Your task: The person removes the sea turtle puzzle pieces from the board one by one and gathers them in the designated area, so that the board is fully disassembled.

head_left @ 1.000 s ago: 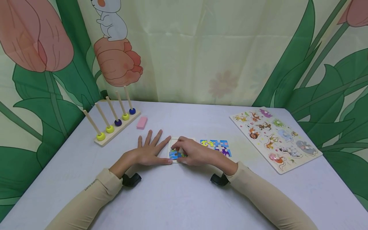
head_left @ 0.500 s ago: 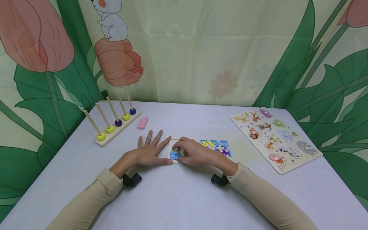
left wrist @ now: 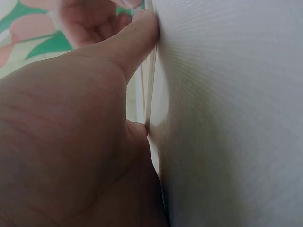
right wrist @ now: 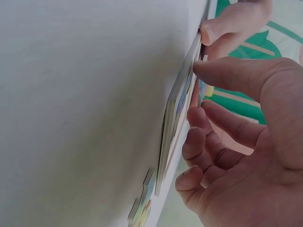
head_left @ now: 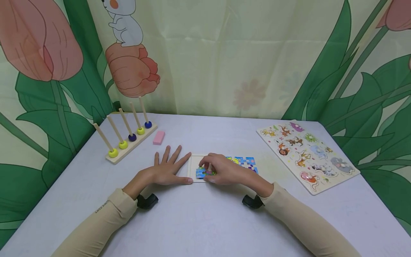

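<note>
A small wooden puzzle tray (head_left: 193,162) with a pale rim lies on the table. My left hand (head_left: 167,171) rests flat with fingers spread; its thumb and index fingertip touch the tray's left edge. Over the tray, my right hand (head_left: 226,172) pinches a blue jigsaw piece (head_left: 200,173) between thumb and fingers. The right wrist view shows this piece (right wrist: 201,91) on edge, beyond the thumb (right wrist: 227,73). Other colored pieces (right wrist: 181,103) lie inside the tray, partly hidden by the right hand. Several joined jigsaw pieces (head_left: 250,160) lie just right of the tray.
At the back left stands a wooden peg stand (head_left: 130,146) with yellow and blue beads. A pink block (head_left: 158,137) lies beside it. An animal puzzle board (head_left: 308,157) lies at the right. A printed curtain (head_left: 205,71) hangs behind the table.
My right hand has shifted a little to the right with the blue jigsaw piece, uncovering more of the tray's left part. My left hand has stayed in place.
</note>
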`<state>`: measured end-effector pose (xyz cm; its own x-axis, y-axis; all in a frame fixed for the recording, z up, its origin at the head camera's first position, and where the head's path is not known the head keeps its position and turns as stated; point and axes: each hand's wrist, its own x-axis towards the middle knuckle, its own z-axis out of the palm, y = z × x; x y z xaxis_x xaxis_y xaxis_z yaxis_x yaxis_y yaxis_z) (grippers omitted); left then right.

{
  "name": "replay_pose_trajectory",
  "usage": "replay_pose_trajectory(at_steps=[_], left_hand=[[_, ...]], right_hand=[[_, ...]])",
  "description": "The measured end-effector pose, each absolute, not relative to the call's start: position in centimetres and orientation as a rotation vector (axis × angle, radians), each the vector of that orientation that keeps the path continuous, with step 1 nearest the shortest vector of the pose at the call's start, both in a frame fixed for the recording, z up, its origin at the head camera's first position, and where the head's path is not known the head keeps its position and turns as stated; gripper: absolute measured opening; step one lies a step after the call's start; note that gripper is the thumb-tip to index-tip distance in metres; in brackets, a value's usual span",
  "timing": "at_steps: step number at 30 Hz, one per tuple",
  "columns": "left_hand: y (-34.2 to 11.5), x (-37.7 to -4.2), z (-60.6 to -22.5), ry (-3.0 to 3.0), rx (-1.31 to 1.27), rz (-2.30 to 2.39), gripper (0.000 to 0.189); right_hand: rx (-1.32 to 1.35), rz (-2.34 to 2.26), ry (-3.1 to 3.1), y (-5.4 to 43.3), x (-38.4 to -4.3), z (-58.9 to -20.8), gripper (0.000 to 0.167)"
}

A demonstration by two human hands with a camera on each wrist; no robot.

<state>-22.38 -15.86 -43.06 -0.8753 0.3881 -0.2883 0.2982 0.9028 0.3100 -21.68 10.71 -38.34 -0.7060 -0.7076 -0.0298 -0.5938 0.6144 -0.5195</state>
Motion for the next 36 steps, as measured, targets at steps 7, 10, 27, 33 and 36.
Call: replay_pose_trajectory(at_steps=[7, 10, 27, 33, 36], left_hand=[[-15.8, -22.3, -42.9, 2.72, 0.502, 0.369, 0.109], [-15.8, -22.2, -42.8, 2.721, 0.499, 0.377, 0.108], [-15.6, -21.7, -42.2, 2.716, 0.501, 0.396, 0.107], [-15.5, -21.8, -42.2, 2.713, 0.493, 0.381, 0.107], [-15.5, -21.8, -42.2, 2.715, 0.49, 0.374, 0.107]], right_hand=[[-1.052, -0.738, 2.64, 12.4, -21.4, -38.1, 0.034], [-1.035, -0.751, 2.651, 13.2, -21.2, -38.0, 0.035], [-1.035, -0.674, 2.727, 18.1, -19.6, -38.6, 0.032], [-1.038, -0.618, 2.74, 19.3, -18.9, -38.9, 0.03], [-1.063, -0.607, 2.747, 19.6, -18.8, -39.0, 0.028]])
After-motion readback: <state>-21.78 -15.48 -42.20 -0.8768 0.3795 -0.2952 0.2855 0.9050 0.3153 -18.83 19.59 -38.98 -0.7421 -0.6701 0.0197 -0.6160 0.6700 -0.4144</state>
